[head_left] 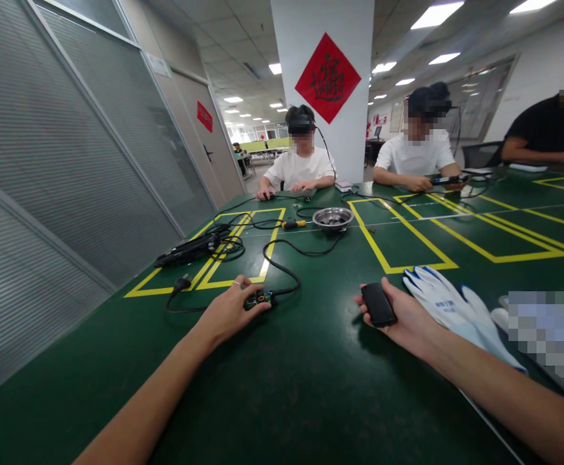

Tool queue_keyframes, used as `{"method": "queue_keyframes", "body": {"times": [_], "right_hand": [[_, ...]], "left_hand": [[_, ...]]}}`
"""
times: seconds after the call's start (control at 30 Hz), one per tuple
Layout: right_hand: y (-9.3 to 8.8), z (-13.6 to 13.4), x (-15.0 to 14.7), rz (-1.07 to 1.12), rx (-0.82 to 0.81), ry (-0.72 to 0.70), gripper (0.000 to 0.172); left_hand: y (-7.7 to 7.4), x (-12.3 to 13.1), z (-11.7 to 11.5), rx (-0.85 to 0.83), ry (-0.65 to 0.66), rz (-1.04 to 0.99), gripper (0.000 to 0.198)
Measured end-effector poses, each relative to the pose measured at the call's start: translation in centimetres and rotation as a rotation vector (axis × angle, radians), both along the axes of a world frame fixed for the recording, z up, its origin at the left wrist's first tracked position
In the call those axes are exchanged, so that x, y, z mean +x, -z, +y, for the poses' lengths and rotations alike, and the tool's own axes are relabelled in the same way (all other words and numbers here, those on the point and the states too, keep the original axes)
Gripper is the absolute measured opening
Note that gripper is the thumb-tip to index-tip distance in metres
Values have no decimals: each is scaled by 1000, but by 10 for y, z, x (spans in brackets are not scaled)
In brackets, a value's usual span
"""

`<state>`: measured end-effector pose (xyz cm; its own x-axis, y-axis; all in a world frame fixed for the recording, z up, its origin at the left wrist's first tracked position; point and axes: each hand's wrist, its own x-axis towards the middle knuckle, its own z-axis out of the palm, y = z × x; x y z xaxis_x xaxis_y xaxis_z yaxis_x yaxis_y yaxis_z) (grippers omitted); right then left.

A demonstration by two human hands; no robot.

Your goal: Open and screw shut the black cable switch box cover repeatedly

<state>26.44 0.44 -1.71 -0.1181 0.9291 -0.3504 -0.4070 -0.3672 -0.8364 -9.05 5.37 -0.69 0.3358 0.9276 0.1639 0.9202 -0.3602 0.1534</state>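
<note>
My left hand [230, 309] rests on the green table [282, 387] with its fingers closed round a small circuit board [261, 298] that has a black cable [286, 271] running from it. My right hand [400, 316] lies palm up and holds a small black rectangular piece [377, 303], like a cover or phone. White and blue work gloves [449, 307] lie just right of that hand.
A metal bowl [333, 218] with small parts stands mid-table beside a yellow-handled screwdriver [294, 224]. A black device [192, 248] with tangled cables lies left. Yellow tape lines [407, 242] mark the table. Three other people sit across and to the right.
</note>
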Motion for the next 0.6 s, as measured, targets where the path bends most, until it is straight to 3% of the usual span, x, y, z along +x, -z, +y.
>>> {"method": "queue_keyframes", "body": {"times": [0.17, 0.37, 0.6], "right_hand": [[8, 19, -4, -261, 64, 1, 40], [13, 50, -12, -840, 296, 55, 38], [35, 35, -28, -1514, 630, 36, 39]], "left_hand": [[-3, 5, -4, 157, -59, 24, 45], [-3, 4, -4, 303, -116, 5, 42], [-7, 6, -6, 328, -140, -25, 41]]}}
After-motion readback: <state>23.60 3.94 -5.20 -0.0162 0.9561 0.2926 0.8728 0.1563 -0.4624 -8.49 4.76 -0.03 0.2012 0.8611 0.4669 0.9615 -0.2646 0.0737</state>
